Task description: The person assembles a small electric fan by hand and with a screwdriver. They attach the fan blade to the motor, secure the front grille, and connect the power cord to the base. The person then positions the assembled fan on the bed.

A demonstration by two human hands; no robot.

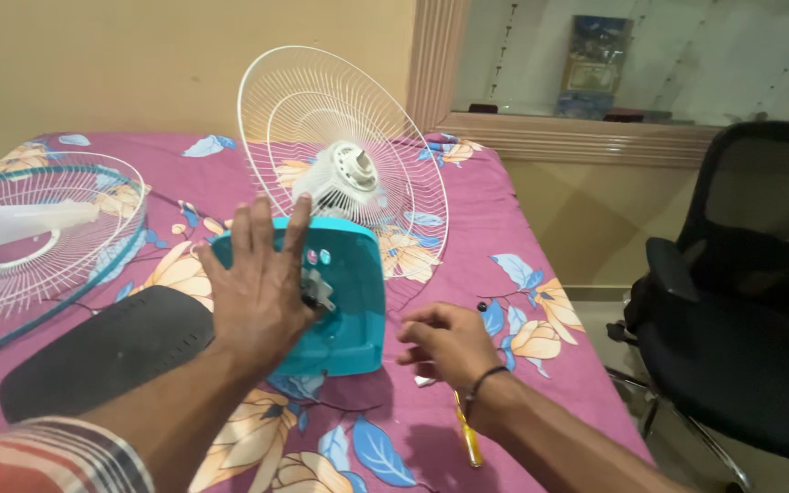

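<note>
Your left hand point(262, 288) is spread wide, fingers point(241, 236) fanned and straight, the palm pressed flat against the back of the turquoise fan body point(353, 301); it steadies the part rather than gripping it, and nothing is closed in it. Your right hand point(445, 342) is loosely curled, fingers bent down toward the cloth just right of the fan body; whether it pinches anything small I cannot tell, since the fingertips are turned away. A yellow-handled screwdriver point(468, 434) lies on the cloth under your right wrist, which wears a dark band. The fan body stands near the middle of the table, and the white motor hub point(344, 178) rises from its top, fixed to the white wire rear guard point(321, 100), which stands tilted upright behind it. A small dark screw or knob point(481, 307) lies on the cloth just right of your right hand. Beside your left forearm lies a dark grey flat base point(111, 351). Farther left, the second wire guard point(43, 233) with its turquoise rim lies flat, with white blades showing through it. All rests on a magenta flowered tablecloth point(504, 228). On the ledge behind the glass stands a bluish box-like package point(595, 64), too blurred to detail. A black office chair point(741, 301) stands at the right.
</note>
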